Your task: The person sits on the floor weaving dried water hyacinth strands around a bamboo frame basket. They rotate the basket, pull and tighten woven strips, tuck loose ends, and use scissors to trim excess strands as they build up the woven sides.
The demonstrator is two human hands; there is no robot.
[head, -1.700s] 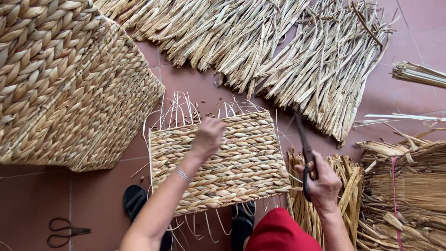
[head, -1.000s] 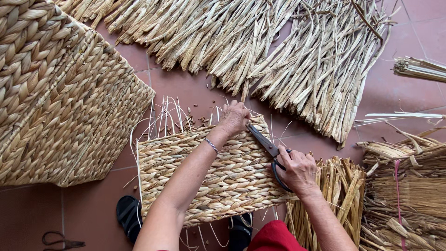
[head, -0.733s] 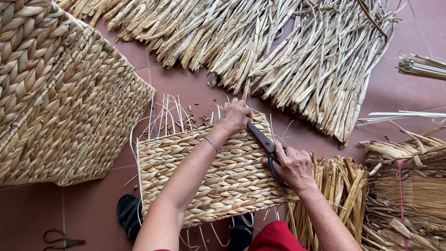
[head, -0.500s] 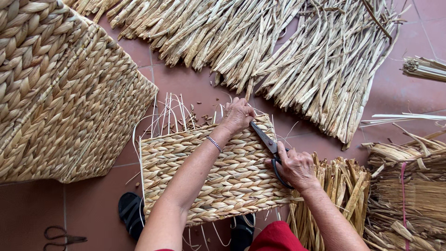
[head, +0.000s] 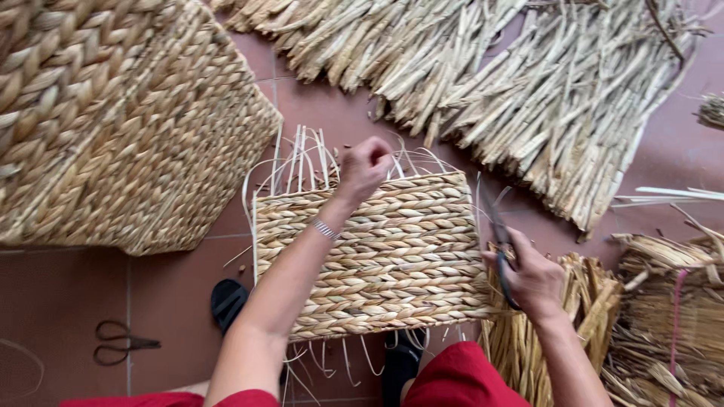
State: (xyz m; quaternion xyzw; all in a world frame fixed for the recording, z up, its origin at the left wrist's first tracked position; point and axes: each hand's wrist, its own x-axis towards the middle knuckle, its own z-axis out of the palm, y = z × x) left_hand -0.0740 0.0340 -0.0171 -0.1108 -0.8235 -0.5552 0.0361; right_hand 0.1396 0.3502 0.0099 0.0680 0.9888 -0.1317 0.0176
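Observation:
A flat woven straw panel (head: pixel 392 256) lies on the reddish floor in front of me, with thin pale strands sticking out at its top and bottom edges. My left hand (head: pixel 365 166) is closed at the panel's top edge, pinching the loose strands there. My right hand (head: pixel 532 277) sits at the panel's right edge and grips dark scissors (head: pixel 499 234), whose blades point up and away from the panel.
A large woven basket (head: pixel 113 120) fills the upper left. Bundles of dried straw (head: pixel 528 83) spread across the top, more stalks (head: pixel 664 316) at the right. A second pair of scissors (head: pixel 121 344) lies on the floor at lower left. Dark sandals (head: pixel 228 301) show under the panel.
My right hand has drawn the scissors away from the panel's top edge to its right side. My left hand has shifted left along the top edge, still on the strands.

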